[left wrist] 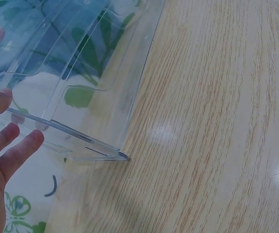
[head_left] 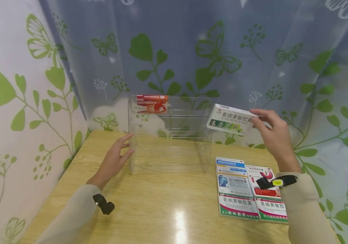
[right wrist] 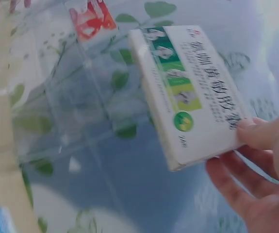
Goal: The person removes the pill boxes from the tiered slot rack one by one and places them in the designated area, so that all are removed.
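My right hand (head_left: 270, 130) pinches a white medicine box (head_left: 230, 120) by its right end, thumb in front and fingers behind. The box has a green strip and hangs tilted in the air, by the upper right side of a clear tiered display rack (head_left: 166, 166). At the rack's left side panel is my left hand (head_left: 114, 161), its fingers fairly straight and the tips at the panel edge. The left wrist view shows the fingers (left wrist: 30, 143) beside the clear plastic; whether they press on it is hard to tell. A red medicine box (head_left: 152, 104) stands on the top tier, at the left.
Flat on the wooden table (head_left: 149, 210) at the right lie several medicine boxes in two columns, among them a blue-and-white box (head_left: 230, 165), a grey-white box (head_left: 235, 185) and a pink-and-green banded box (head_left: 238, 206). A patterned curtain (head_left: 174, 51) hangs behind the rack.
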The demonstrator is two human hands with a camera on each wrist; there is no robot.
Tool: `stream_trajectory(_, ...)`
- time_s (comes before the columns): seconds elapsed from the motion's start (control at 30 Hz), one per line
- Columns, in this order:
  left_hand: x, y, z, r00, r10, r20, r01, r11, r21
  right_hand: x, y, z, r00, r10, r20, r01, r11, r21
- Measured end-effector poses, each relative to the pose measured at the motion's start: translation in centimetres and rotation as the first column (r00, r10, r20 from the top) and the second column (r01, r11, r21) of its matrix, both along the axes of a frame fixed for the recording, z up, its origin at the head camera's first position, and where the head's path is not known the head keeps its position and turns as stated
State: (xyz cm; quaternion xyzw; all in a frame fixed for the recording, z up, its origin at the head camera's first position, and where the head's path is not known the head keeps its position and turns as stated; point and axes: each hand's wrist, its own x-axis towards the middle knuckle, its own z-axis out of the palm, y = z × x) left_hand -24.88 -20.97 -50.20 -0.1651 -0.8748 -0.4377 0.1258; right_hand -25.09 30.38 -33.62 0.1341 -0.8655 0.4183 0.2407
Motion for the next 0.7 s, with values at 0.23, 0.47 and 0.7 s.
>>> stream_trajectory(0.23,0.0,0.0,0.2,1.000,-0.002,-0.002,0.002,1.000,0.004,5.1,5.8,-4.3,0.986,-0.024,0.164,0.005,0.993,0.116)
stream_trajectory(0.47,0.1,0.0,0.2,1.000,-0.002,-0.017,0.002,1.000,-0.009,9.2,9.1,-8.8,0.959,-0.041,0.281,-0.008,0.985,0.173)
stream_trajectory(0.7,0.1,0.0,0.3,1.000,-0.006,0.021,0.006,1.000,0.001,12.6,9.9,-13.1,0.867,-0.049,0.495,-0.045,0.983,0.177)
